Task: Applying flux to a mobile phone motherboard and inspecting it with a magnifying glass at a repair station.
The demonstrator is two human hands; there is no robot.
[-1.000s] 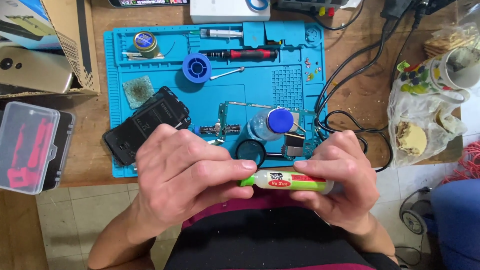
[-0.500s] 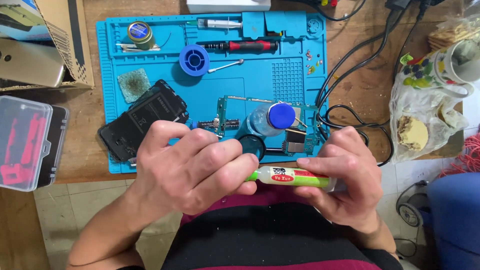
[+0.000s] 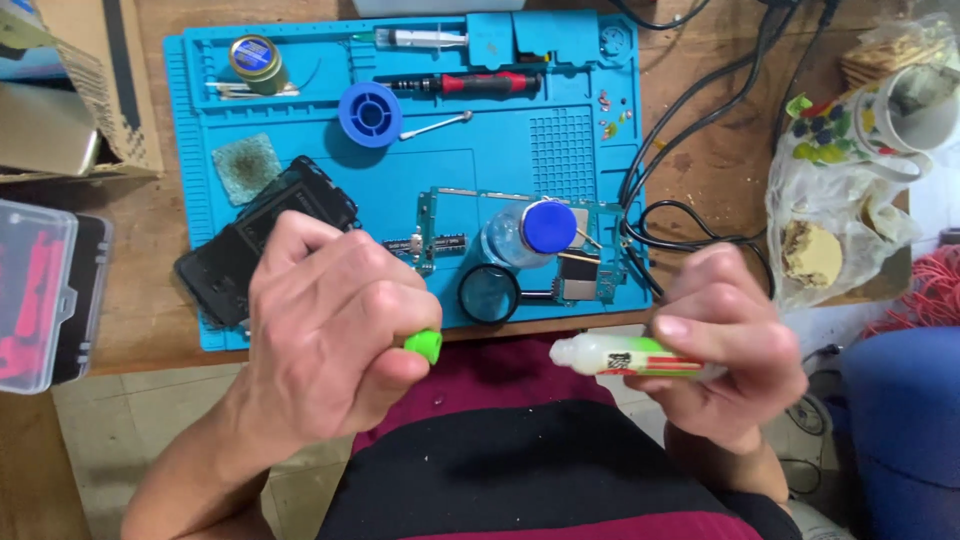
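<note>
My right hand (image 3: 728,345) grips a small white and green tube (image 3: 625,356) with its bare nozzle pointing left. My left hand (image 3: 335,330) pinches the tube's green cap (image 3: 424,346), held apart from the nozzle. Both hands hover over my lap, just below the front edge of a blue work mat (image 3: 300,195). On the mat lie a green circuit board (image 3: 590,270), a small bottle with a blue cap (image 3: 535,230), a round magnifier (image 3: 489,294) and a black phone body (image 3: 240,250), partly hidden by my left hand.
A blue solder spool (image 3: 370,114), a red-handled screwdriver (image 3: 480,84), a syringe (image 3: 420,39) and a tin (image 3: 254,60) lie at the mat's back. Black cables (image 3: 690,190) run right of it. A clear case (image 3: 35,290), a cardboard box (image 3: 90,90) and plastic bags (image 3: 850,200) flank the wooden table.
My left hand has pulled the green cap off the tube and moved left. The right hand with the tube has shifted right, leaving a gap between them.
</note>
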